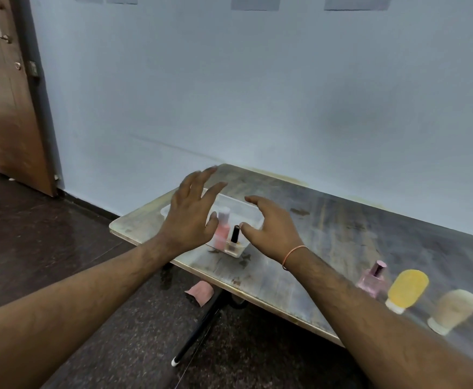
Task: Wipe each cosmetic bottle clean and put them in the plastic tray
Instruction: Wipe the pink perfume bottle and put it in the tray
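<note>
Nothing is gripped: both of your hands are empty with fingers spread. Your left hand (189, 217) hovers over the left part of the clear plastic tray (253, 217), and your right hand (271, 230) hovers over the tray's right edge, a thin orange band (292, 255) at its wrist. Between the two hands, a pink bottle (221, 230) with a pale cap and a small bottle with a black cap (234, 238) stand upright in the tray's near end. Well to the right on the worn table (327, 234) stand a pink perfume bottle (372, 279), then a yellow tube (407, 289) and a beige tube (454, 310), both resting cap-down. A pink cloth (200, 292) lies on the floor under the table.
</note>
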Available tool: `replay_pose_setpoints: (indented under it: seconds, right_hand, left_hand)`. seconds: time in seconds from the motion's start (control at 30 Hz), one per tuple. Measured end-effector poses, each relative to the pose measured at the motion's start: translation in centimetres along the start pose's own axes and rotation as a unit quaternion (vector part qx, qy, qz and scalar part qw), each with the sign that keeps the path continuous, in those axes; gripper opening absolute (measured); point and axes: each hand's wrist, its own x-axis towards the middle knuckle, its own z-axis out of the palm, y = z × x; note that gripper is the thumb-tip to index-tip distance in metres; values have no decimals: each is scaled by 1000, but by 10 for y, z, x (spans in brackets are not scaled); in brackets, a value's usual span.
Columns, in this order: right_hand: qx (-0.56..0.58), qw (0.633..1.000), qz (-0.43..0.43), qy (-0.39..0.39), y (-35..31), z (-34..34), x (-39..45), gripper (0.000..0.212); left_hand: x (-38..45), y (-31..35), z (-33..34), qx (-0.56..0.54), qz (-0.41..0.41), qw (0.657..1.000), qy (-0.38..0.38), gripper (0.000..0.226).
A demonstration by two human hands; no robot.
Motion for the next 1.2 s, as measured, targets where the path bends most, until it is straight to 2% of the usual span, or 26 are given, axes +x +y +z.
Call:
replay_pose_setpoints:
  seconds: [0.1,0.23,0.3,0.4,0.47,0.57,0.67,0.83,0.97,1.07,1.13,1.2]
  right_hand:
    - [-8,999,-21,41,17,-11,-29,58]
    - [-38,996,-34,74,44,-27,-75,50]
    - [-52,995,-20,77,59,-33,-98,47]
    - [-81,994,23,64,81,-43,-128,46]
    - [-96,993,56,47,96,-49,-143,46]
    - [-121,987,101,31,118,-55,-158,45]
    - [-127,983,134,20,136,-58,-168,49]
    - [-90,985,144,31,154,-58,-169,49]
    - [-63,987,143,43,161,-52,-171,49]
    - [-64,989,129,36,161,-51,-172,53]
    - [-63,990,120,38,163,-50,-172,47]
    - [-30,990,121,69,165,-50,-170,32]
  left_hand:
    - [-1,35,0,28,68,996,44,73]
    - [-10,80,18,34,150,986,62,66]
    - [-16,104,33,14,187,981,52,66]
    - [-17,134,59,-41,199,979,-15,66]
    - [-14,149,76,-88,185,974,-96,59]
    - [-12,169,102,-162,110,953,-233,47]
    - [-7,182,122,-197,57,935,-290,48]
    - [1,188,140,-223,46,930,-288,28]
    - [-5,187,149,-266,20,928,-261,35]
    - [-6,187,150,-315,-7,917,-245,14]
    - [-6,189,149,-349,-23,907,-236,5]
    - [-7,190,148,-369,-35,901,-228,5]
